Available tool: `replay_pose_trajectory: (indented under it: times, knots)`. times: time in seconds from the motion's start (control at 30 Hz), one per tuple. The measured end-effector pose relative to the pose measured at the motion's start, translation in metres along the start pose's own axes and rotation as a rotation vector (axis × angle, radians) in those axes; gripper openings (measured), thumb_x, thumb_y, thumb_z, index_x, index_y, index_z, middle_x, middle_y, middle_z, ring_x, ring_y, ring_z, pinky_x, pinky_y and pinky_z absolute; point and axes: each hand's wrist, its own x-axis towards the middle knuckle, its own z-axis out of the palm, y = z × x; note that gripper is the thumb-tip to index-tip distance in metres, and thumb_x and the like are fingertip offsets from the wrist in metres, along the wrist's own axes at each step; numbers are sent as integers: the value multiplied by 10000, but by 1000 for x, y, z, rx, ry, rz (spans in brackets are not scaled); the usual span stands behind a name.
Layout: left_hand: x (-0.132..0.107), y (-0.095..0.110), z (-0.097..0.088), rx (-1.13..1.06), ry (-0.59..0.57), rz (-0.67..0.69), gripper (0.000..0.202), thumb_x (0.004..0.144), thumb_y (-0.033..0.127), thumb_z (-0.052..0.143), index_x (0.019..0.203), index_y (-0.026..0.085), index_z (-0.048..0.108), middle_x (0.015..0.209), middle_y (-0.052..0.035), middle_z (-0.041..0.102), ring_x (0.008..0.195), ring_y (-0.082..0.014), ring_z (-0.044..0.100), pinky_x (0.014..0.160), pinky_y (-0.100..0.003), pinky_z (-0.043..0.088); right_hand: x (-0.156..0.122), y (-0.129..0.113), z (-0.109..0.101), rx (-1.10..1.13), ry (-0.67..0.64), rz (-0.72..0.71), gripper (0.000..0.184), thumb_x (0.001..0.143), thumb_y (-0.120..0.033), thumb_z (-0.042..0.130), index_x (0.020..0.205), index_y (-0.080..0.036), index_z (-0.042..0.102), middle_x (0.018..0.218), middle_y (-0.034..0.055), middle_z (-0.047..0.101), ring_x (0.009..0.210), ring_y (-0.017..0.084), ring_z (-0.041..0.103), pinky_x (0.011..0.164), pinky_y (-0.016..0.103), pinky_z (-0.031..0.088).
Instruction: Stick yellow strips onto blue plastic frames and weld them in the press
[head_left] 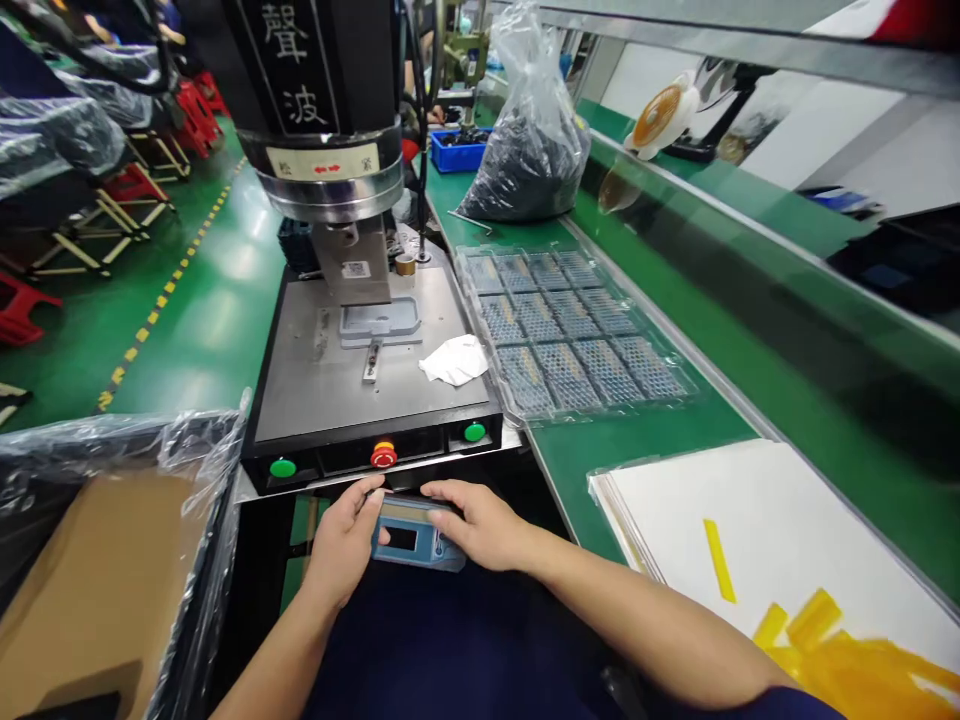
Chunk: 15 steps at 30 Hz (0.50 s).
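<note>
Low in front of my body, both hands grip a blue-grey plastic device casing [424,548] with a dark rectangular window. My left hand [346,535] is closed on its left end, thumb on the face near the window. Around the right end and upper edge wraps my right hand [480,525]. Just beyond the hands is the front panel of an ultrasonic welding machine, with a red emergency stop button [384,456] and green buttons [283,468] on either side. A grey fixture [381,322] sits on its metal bed, under the metal welding horn [352,265].
Right of the machine lies a clear compartment tray [577,335] on the green bench. Yellow strips [832,650] rest on white sheets [697,490]. A crumpled white cloth [455,360] is on the machine bed. A plastic-lined bin [97,570] stands left; a filled plastic bag [529,130] stands behind.
</note>
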Motion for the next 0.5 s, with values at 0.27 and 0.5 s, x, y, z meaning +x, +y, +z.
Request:
replay_pose_trajectory:
  times: [0.27, 0.5]
  knots:
    - [4, 1, 6, -259, -7, -194, 630, 657, 553, 662, 1197, 245, 558, 593, 56, 573, 538, -91, 509, 524, -184, 457, -33, -9, -19, -503, 31, -328, 771, 710, -447, 671, 1366, -177, 369, 1343, 166, 421, 1192, 291, 434, 965, 409, 387]
    - [8, 5, 12, -286, -19, -134, 669, 597, 581, 695, 1162, 246, 566, 1148, -46, 641, 854, -193, 641, 604, -255, 557, -35, 7, -68, -456, 426, -344, 714, 710, -467, 646, 1309, -150, 423, 1267, 146, 484, 1147, 240, 479, 984, 348, 393]
